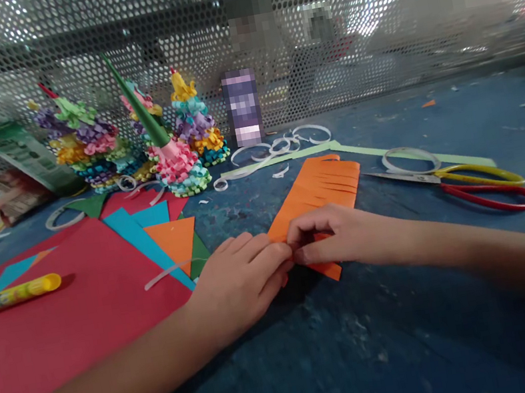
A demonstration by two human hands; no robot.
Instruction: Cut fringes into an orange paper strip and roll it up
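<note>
One orange paper piece [316, 188], bright, plain, fringed along right edge.

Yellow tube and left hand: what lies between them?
The head view shows red paper, then, nearer the left hand, a thin white strip and a blue strip.

Left hand [242, 271]: bare, knuckles softly rounded
Right hand [332, 231]: bare, slender-fingered
Left forearm [120, 370]: bare, smooth, slim at the left wrist [203, 319], broader behind it
Right forearm [455, 250]: bare, smooth, slim
</note>
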